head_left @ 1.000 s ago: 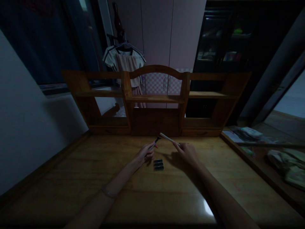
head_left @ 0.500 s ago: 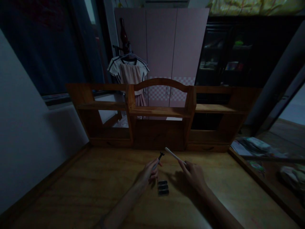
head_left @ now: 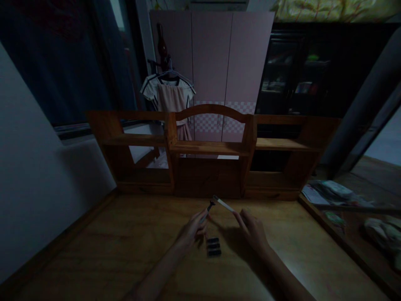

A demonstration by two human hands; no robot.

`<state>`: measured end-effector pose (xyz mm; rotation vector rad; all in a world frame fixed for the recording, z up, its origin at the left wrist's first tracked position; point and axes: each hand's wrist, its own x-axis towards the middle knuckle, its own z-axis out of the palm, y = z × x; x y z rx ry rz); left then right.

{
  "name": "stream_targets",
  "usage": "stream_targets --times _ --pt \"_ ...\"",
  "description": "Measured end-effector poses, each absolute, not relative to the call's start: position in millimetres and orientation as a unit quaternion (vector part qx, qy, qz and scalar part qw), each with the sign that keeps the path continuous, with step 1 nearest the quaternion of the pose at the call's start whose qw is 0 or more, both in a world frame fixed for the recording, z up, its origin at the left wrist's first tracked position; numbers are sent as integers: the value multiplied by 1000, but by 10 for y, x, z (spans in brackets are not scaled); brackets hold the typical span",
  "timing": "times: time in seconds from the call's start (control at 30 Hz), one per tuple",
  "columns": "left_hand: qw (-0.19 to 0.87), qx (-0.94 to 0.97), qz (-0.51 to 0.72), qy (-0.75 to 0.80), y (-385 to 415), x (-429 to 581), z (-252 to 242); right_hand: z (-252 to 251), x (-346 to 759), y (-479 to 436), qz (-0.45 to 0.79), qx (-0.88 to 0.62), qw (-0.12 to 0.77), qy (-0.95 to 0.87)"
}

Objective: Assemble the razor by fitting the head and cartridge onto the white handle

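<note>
My left hand [head_left: 194,228] is closed around the handle of a small razor-like tool [head_left: 210,205] with a dark head, tilted up to the right. My right hand [head_left: 252,228] pinches a thin white stick like a toothbrush [head_left: 224,205], its far end pointing up-left close to the dark head. Whether the two tips touch is too small to tell. Below them, a clear pack with three dark pieces [head_left: 214,247] lies on the wooden tabletop [head_left: 131,251], between my forearms.
A wooden shelf unit [head_left: 209,147] stands along the back edge of the table. A raised edge board [head_left: 341,246] runs down the right side, with papers and bags [head_left: 335,190] beyond it. A white wall [head_left: 53,167] borders the left.
The white stick has turned slightly and its far end has moved left, nearer the dark head. My right hand has shifted a little left. My left hand is nearly still.
</note>
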<state>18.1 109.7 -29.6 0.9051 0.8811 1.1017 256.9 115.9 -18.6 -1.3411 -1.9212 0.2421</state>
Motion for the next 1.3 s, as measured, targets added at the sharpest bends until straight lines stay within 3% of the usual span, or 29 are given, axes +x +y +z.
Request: stream_targets --times 0.4,0.63,0.8,1.07,1.3 --pt "678 420 484 361 1099 178 -251 -197 2589 1183 172 -517 417 -727" --pt "667 421 481 383 1087 164 -234 46 2493 1112 219 -504 474 -688" --pt "661 433 485 374 1078 161 -287 134 2310 1083 300 -481 465 -680" --pt "665 431 487 368 1083 155 -310 -220 2219 1048 241 -497 443 -706" --pt "672 426 475 375 1071 166 -264 -184 2203 1050 184 -494 431 -733"
